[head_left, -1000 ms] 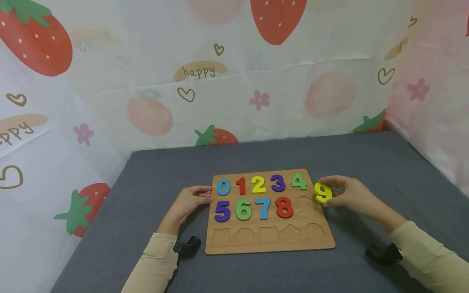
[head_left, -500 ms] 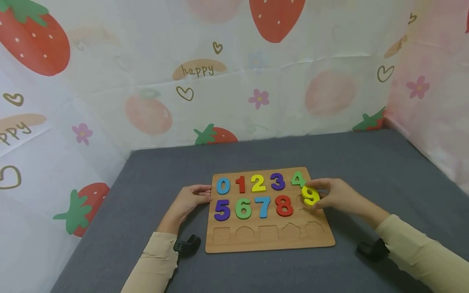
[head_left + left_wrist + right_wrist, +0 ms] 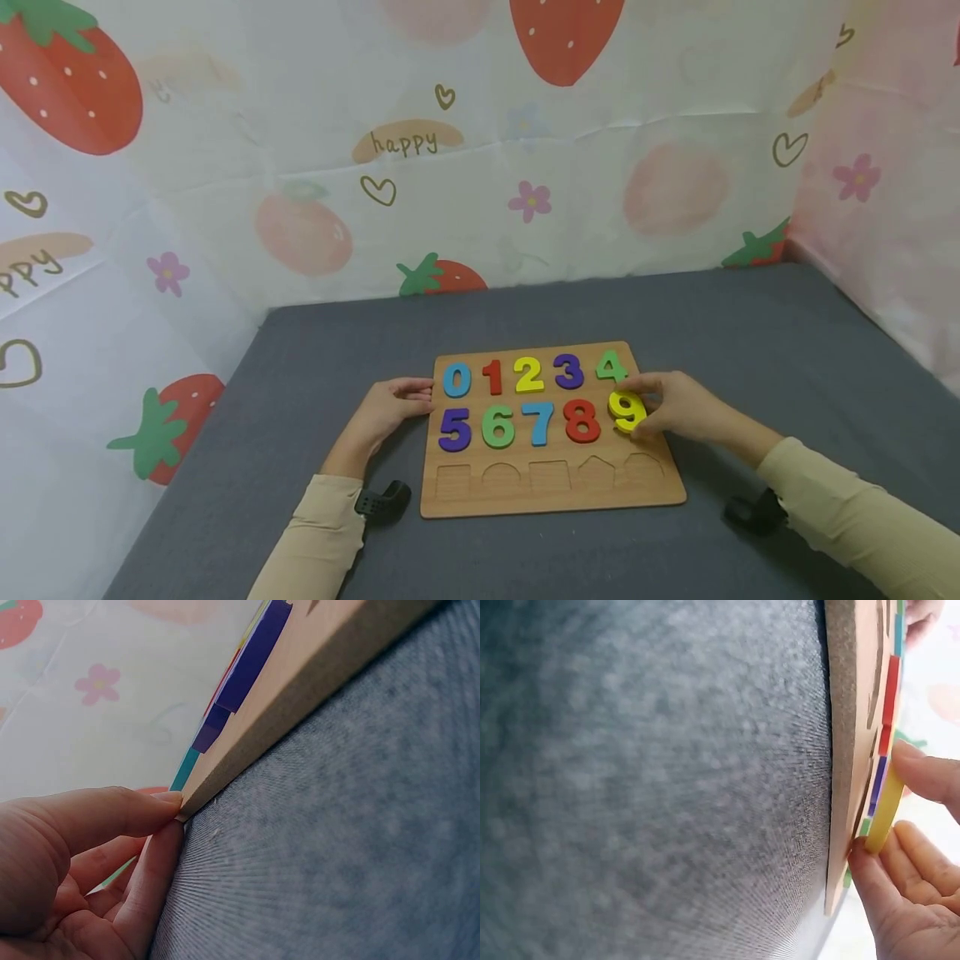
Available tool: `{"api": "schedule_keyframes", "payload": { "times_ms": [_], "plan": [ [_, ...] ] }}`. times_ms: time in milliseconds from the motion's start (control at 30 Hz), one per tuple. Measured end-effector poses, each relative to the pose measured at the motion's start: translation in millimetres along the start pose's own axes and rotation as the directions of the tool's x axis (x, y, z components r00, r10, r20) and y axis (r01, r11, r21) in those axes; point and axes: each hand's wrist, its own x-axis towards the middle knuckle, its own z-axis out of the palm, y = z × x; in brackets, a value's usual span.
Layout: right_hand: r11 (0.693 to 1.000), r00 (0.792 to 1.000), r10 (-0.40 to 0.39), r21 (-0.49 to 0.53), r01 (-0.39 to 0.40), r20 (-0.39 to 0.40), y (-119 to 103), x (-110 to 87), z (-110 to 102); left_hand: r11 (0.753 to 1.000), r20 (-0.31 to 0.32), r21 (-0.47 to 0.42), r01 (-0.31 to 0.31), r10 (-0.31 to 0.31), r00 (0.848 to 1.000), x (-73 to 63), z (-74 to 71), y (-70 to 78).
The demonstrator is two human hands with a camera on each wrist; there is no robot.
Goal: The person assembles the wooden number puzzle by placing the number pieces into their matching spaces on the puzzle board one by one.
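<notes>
A wooden number puzzle board lies on the grey cloth, its top two rows filled with coloured digits. My right hand pinches the yellow number 9 between thumb and fingers at the right end of the second row. In the right wrist view the yellow 9 stands tilted, one edge close to the board's surface. At the board's left edge, my left hand holds the rim; in the left wrist view its thumb and a finger meet at the board edge.
The bottom row has several outlined shape recesses with no pieces in them. Grey cloth covers the table. A strawberry-print curtain hangs behind and at both sides. Black wrist devices sit on both wrists.
My right hand has carried the yellow 9 leftward from beyond the board's right edge to over the spot right of the red 8. The left hand has stayed at the board's left edge.
</notes>
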Motion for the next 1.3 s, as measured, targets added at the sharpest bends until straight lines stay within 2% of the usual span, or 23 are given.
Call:
{"api": "schedule_keyframes", "payload": {
  "times_ms": [367,900,1300],
  "plan": [
    [0.999,1.000,0.011,0.031,-0.011,0.009,0.7,-0.1,3.3,1.000,-0.004,0.012,0.000,0.000,1.000,1.2,0.2,-0.9],
    [1.000,1.000,0.021,-0.013,-0.021,0.010,-0.6,0.9,6.2,1.000,0.008,-0.007,-0.011,0.011,1.000,1.6,0.6,-0.1],
    [1.000,0.999,0.022,0.008,-0.022,0.025,-2.2,0.5,4.6,1.000,0.006,-0.012,-0.003,0.003,1.000,0.8,0.9,1.5]
  ]
}}
